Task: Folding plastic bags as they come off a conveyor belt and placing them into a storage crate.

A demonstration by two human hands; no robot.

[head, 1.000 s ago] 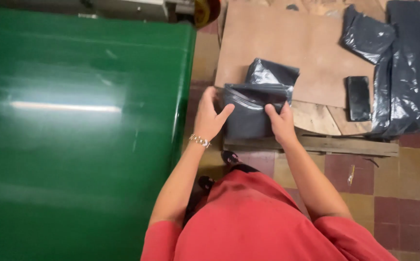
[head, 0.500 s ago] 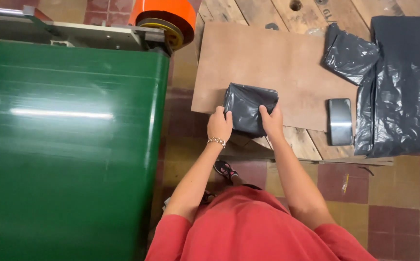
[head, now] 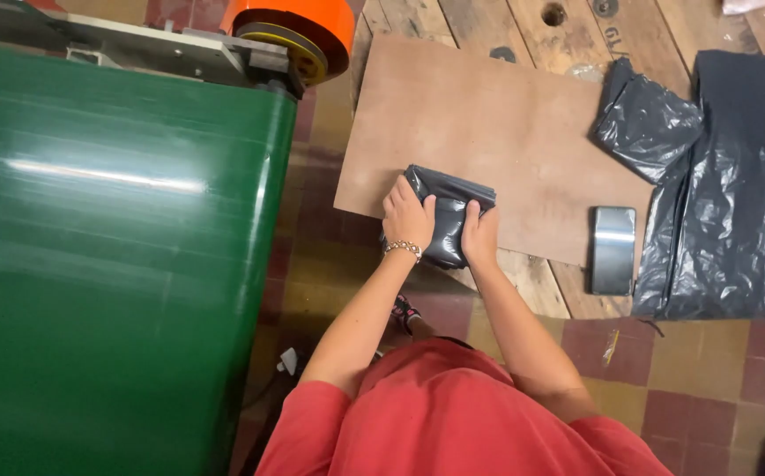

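Folded black plastic bag (head: 449, 222) is the piece being handled, but start with the biggest thing: a green conveyor belt (head: 109, 247) fills the left side, topped by an orange roller (head: 299, 22). Next, a brown board (head: 497, 132) lies on wooden planks, with flat black bags (head: 735, 194) spread to the right and a small metal block (head: 613, 249) beside them. The bag sits at the board's near edge, already folded into a compact packet. Left hand (head: 406, 214) and right hand (head: 481, 236) both press on it, fingers flat. Judging by this, the folding looks almost finished.
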